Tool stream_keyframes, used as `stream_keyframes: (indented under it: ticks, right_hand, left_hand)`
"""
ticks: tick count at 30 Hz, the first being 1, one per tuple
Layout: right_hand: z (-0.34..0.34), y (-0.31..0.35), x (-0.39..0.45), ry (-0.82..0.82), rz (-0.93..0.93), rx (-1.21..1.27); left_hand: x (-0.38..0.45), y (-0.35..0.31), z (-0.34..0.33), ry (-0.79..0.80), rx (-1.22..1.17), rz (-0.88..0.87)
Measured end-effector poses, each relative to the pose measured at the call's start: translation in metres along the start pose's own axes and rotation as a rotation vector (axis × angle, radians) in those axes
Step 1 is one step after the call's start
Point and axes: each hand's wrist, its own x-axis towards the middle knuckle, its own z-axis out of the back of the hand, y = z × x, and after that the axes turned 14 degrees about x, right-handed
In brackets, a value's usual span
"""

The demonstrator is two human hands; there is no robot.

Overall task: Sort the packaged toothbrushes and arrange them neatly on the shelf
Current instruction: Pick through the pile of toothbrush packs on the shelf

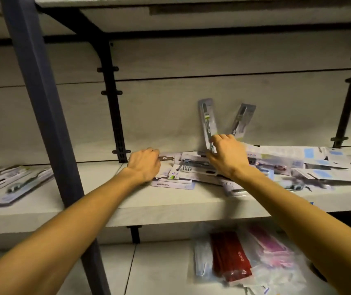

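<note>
The right hand (pixel 226 154) pinches a toothbrush pack (pixel 207 122), standing it against the back of the shelf (pixel 170 209). The left hand (pixel 145 163) holds a dark pack (pixel 167 158) from the pile (pixel 266 167). Sorting has just begun; next, I think, stand that one up too.

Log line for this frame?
right hand: holds upright toothbrush pack | left hand: on flat packs | shelf: unsorted
</note>
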Motion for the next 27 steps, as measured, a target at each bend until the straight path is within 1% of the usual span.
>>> stream_keyframes:
  ticks: [3, 5, 8, 10, 14, 16, 20, 25, 27]
  right_hand:
    - [-0.015, -0.001, 0.03, 0.0, 0.034, 0.028]
    - [-0.023, -0.001, 0.05, 0.051, 0.054, 0.029]
    - [-0.037, -0.004, 0.076, 0.106, 0.065, 0.019]
    - [-0.041, -0.008, 0.086, 0.054, 0.058, 0.057]
    - [-0.045, -0.022, 0.091, -0.17, 0.04, 0.092]
    - [-0.045, -0.03, 0.096, -0.211, 0.024, 0.109]
    - [-0.048, -0.036, 0.106, -0.246, -0.046, 0.138]
    - [-0.053, -0.046, 0.114, -0.203, -0.111, 0.102]
    - [-0.055, -0.049, 0.115, -0.178, -0.132, 0.107]
  left_hand:
    - [0.022, 0.0, -0.01, 0.018, 0.013, 0.079]
    - [0.035, -0.002, -0.015, 0.042, 0.025, 0.095]
    - [0.054, -0.007, -0.023, 0.03, 0.038, 0.094]
    - [0.064, -0.009, -0.03, 0.015, 0.069, 0.071]
    - [0.079, -0.013, -0.047, -0.019, 0.139, 0.005]
    - [0.086, -0.016, -0.054, -0.052, 0.164, -0.013]
    - [0.097, -0.02, -0.06, -0.111, 0.221, -0.07]
    - [0.101, -0.02, -0.058, -0.113, 0.276, -0.169]
    - [0.1, -0.019, -0.056, -0.132, 0.275, -0.179]
